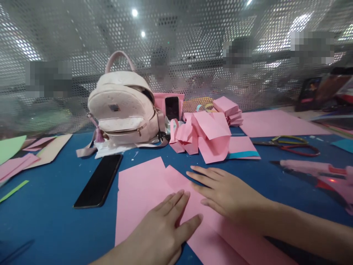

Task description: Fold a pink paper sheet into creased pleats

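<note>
Pink paper (138,198) lies flat on the blue table, partly folded or overlapped by another pink piece (209,243) that runs toward me at the right. My left hand (165,224) presses on the paper, fingers stretched and thumb apart. Just to its right, my right hand (226,189) rests palm down with spread fingers over the upper edge of the folded piece. Neither hand grips anything. My palms and forearms hide part of the paper, so I cannot tell whether it is one sheet or two.
Left of the paper lies a black phone (99,182); behind it stands a white backpack (121,106). Folded pink paper shapes (209,129) sit at the back middle. On the right are scissors (295,143) and a pink glue gun (311,167). Colored sheets (46,151) lie far left.
</note>
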The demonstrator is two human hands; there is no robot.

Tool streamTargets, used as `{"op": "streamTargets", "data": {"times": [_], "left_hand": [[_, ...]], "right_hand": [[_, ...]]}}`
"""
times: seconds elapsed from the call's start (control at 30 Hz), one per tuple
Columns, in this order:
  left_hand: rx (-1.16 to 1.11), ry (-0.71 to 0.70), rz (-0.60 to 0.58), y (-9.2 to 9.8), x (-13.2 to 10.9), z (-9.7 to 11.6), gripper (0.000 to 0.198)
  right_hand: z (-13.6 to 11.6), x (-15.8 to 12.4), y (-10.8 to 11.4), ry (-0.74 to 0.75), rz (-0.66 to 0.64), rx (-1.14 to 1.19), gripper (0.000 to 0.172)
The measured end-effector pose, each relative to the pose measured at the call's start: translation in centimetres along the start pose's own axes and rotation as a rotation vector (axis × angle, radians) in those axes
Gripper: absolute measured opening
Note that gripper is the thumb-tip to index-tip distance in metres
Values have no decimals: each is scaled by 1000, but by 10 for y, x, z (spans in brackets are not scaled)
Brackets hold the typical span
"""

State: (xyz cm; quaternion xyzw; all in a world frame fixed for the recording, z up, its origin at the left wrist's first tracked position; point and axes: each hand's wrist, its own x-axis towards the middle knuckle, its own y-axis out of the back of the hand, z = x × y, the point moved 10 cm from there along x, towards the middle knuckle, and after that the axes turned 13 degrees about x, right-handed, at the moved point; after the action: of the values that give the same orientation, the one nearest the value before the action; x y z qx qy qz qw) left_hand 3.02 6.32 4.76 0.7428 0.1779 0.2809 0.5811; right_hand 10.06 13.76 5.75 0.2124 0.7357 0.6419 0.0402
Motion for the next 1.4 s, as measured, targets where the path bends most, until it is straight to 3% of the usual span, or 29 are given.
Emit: {"op": "streamTargets", "data": {"times": [0.17,0.43,0.67,0.93,1.2,1.4], "left_hand": [[-58,2,-87,-1,0,-1,78],[-69,14,-112,-1,-3,0,75],[-72,15,-134,-3,-4,1,77],[-42,7,-152,-2,-2,2,80],[-24,8,-159,1,0,2,78],[-22,-7,-136,1,-2,3,78]], "right_hand": [[4,24,5,-23,-26,21,38],[6,61,2,0,-3,15,35],[11,73,-6,16,14,-74,37],[1,49,-22,15,-14,-157,45],[-4,-3,-15,-27,16,-252,51],[-28,-36,-9,31,94,-363,55]]}}
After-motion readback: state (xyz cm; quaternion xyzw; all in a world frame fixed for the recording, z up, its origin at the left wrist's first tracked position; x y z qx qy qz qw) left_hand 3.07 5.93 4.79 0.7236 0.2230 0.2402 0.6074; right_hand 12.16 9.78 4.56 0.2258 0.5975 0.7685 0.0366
